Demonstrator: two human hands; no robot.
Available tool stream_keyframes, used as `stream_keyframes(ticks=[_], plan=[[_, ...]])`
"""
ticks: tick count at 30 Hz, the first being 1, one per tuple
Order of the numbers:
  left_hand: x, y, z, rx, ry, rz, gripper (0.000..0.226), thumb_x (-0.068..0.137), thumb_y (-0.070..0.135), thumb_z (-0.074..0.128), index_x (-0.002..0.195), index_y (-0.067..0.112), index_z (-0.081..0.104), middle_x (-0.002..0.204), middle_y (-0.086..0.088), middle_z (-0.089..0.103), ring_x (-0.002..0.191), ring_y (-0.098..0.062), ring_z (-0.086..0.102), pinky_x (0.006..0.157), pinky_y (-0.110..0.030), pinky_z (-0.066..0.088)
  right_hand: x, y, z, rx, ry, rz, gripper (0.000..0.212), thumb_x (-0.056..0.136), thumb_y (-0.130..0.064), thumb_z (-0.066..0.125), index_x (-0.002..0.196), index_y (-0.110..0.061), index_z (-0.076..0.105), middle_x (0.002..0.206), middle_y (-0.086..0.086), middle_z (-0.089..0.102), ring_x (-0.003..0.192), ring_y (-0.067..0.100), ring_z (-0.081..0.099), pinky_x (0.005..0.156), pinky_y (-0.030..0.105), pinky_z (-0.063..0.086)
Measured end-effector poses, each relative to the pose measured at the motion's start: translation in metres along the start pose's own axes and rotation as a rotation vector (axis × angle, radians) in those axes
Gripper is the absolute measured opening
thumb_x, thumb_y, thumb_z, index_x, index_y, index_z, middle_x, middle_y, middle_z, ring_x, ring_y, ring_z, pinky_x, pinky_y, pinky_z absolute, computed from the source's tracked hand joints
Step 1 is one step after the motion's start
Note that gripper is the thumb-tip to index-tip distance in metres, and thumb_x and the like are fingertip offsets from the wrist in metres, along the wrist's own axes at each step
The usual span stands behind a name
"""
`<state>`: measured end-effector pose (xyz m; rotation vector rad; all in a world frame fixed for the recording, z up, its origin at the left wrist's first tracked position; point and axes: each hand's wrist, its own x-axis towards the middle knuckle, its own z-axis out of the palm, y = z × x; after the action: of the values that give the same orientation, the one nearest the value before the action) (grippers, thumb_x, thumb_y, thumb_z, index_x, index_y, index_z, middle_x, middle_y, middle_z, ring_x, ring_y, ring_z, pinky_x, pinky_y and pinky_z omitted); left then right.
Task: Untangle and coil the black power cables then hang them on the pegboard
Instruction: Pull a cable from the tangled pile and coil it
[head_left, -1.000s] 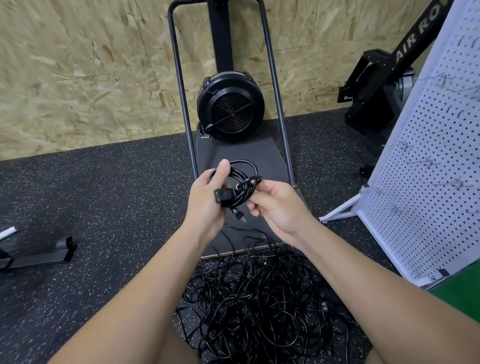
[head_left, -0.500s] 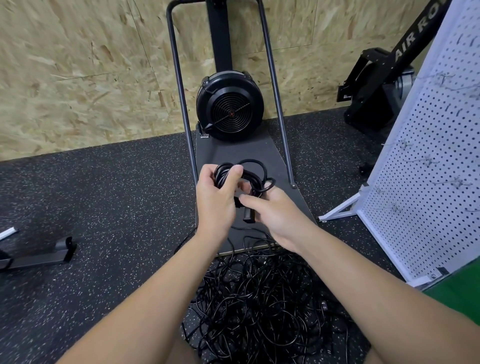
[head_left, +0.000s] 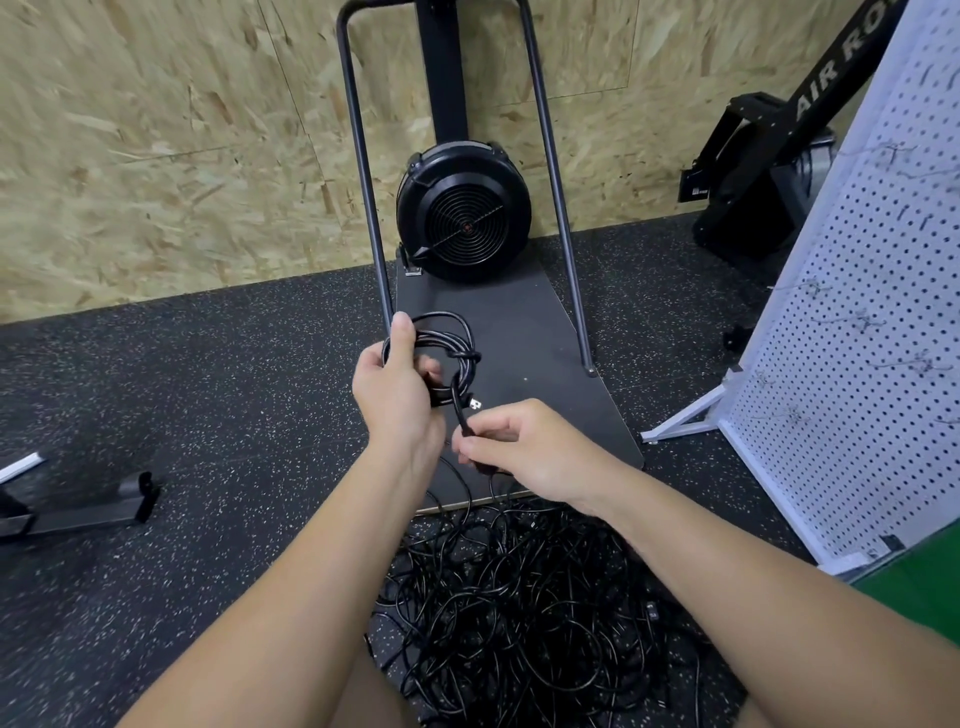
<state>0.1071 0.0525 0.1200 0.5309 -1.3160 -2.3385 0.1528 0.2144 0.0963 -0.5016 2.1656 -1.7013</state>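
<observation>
**Ana:** Gripping the coil (head_left: 441, 345) in the left hand (head_left: 397, 387), thumb hooked over its top, just in front of the fan machine (head_left: 464, 218). Loops stand upright, roughly facing us.

**Ben:** And the right hand (head_left: 524, 447)?

**Ana:** Fingers curled, pinching the loose tail (head_left: 461, 405) just below the coil. That tail runs up-and-down across the loops; the plug (head_left: 475, 404) pokes right, toward the pegboard (head_left: 857, 322).

**Ben:** So the pegboard sits right of the fan machine, nearer the right hand.

**Ana:** Yes. The tangled pile (head_left: 519, 597) lies on the floor nearer us than the fan machine, below both wrists.
</observation>
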Motion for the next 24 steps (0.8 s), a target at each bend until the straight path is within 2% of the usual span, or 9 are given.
stream_keyframes(ticks=[2, 4, 8, 11, 12, 14, 17, 21, 24], plan=[[-0.001, -0.002, 0.0, -0.076, -0.016, -0.068, 0.03, 0.106, 0.031, 0.075, 0.102, 0.012, 0.052, 0.077, -0.001, 0.054, 0.055, -0.009, 0.047, 0.054, -0.022, 0.047, 0.006, 0.012, -0.002, -0.162, 0.088, -0.025, 0.018, 0.105, -0.036, 0.074, 0.091, -0.028, 0.083, 0.092, 0.002, 0.077, 0.082, 0.01, 0.066, 0.085, 0.033, 0.049], [0.0, -0.005, -0.001, -0.159, -0.043, -0.143, 0.027, 0.107, 0.028, 0.074, 0.101, 0.011, 0.054, 0.079, 0.001, 0.054, 0.056, -0.007, 0.045, 0.06, -0.019, 0.053, 0.015, 0.024, -0.003, -0.254, 0.196, -0.032, 0.013, 0.102, -0.04, 0.076, 0.096, -0.034, 0.085, 0.091, -0.005, 0.078, 0.081, 0.02, 0.068, 0.084, 0.039, 0.052], [-0.002, -0.012, -0.002, -0.292, -0.11, -0.248, 0.033, 0.106, 0.026, 0.075, 0.126, 0.006, 0.058, 0.086, -0.004, 0.054, 0.064, -0.009, 0.049, 0.088, -0.029, 0.064, 0.021, 0.035, 0.001, -0.365, 0.449, -0.122, 0.015, 0.098, -0.029, 0.079, 0.088, -0.018, 0.08, 0.079, -0.007, 0.065, 0.073, 0.017, 0.053, 0.077, 0.04, 0.049], [-0.01, -0.017, -0.001, -0.207, -0.179, -0.271, 0.018, 0.109, 0.019, 0.069, 0.106, 0.006, 0.058, 0.077, -0.004, 0.055, 0.07, -0.014, 0.064, 0.099, -0.042, 0.064, 0.022, 0.035, 0.0, -0.245, 0.549, -0.066, 0.031, 0.097, -0.022, 0.078, 0.071, -0.014, 0.064, 0.066, -0.007, 0.056, 0.065, 0.019, 0.047, 0.067, 0.04, 0.044], [-0.014, -0.019, -0.001, -0.153, -0.221, -0.282, 0.016, 0.111, 0.017, 0.066, 0.104, 0.006, 0.057, 0.078, -0.004, 0.059, 0.076, -0.017, 0.07, 0.1, -0.043, 0.063, 0.022, 0.033, -0.003, -0.188, 0.592, -0.049, 0.026, 0.098, -0.02, 0.076, 0.074, -0.015, 0.068, 0.066, -0.012, 0.062, 0.066, 0.019, 0.054, 0.069, 0.038, 0.048], [-0.021, -0.023, -0.003, -0.083, -0.304, -0.294, 0.009, 0.111, 0.011, 0.064, 0.107, 0.005, 0.058, 0.088, -0.009, 0.068, 0.096, -0.023, 0.078, 0.096, -0.04, 0.065, 0.021, 0.026, -0.012, -0.039, 0.623, -0.037, 0.014, 0.1, -0.014, 0.073, 0.097, -0.02, 0.085, 0.087, -0.013, 0.081, 0.088, 0.019, 0.077, 0.089, 0.04, 0.06], [-0.025, -0.025, -0.006, 0.038, -0.375, -0.196, 0.007, 0.112, 0.012, 0.063, 0.113, 0.006, 0.06, 0.107, -0.014, 0.074, 0.118, -0.027, 0.077, 0.097, -0.037, 0.064, 0.017, 0.018, -0.024, 0.133, 0.538, -0.073, 0.028, 0.1, -0.001, 0.073, 0.114, -0.02, 0.086, 0.106, -0.008, 0.085, 0.108, 0.011, 0.08, 0.104, 0.032, 0.06], [-0.022, -0.025, -0.012, 0.204, -0.416, -0.119, 0.005, 0.111, 0.01, 0.063, 0.11, 0.011, 0.058, 0.11, -0.017, 0.076, 0.096, -0.027, 0.078, 0.08, -0.032, 0.061, 0.014, 0.013, -0.027, 0.179, 0.525, -0.112, 0.018, 0.095, 0.007, 0.077, 0.107, -0.007, 0.078, 0.103, -0.002, 0.085, 0.103, 0.013, 0.081, 0.096, 0.027, 0.062], [-0.024, -0.026, -0.016, 0.25, -0.418, -0.168, 0.01, 0.107, 0.01, 0.07, 0.113, 0.007, 0.062, 0.117, -0.021, 0.079, 0.106, -0.031, 0.08, 0.082, -0.032, 0.063, 0.013, 0.012, -0.028, 0.166, 0.564, -0.136, 0.02, 0.095, 0.008, 0.075, 0.107, -0.008, 0.074, 0.108, -0.001, 0.084, 0.108, 0.013, 0.08, 0.1, 0.031, 0.061]])
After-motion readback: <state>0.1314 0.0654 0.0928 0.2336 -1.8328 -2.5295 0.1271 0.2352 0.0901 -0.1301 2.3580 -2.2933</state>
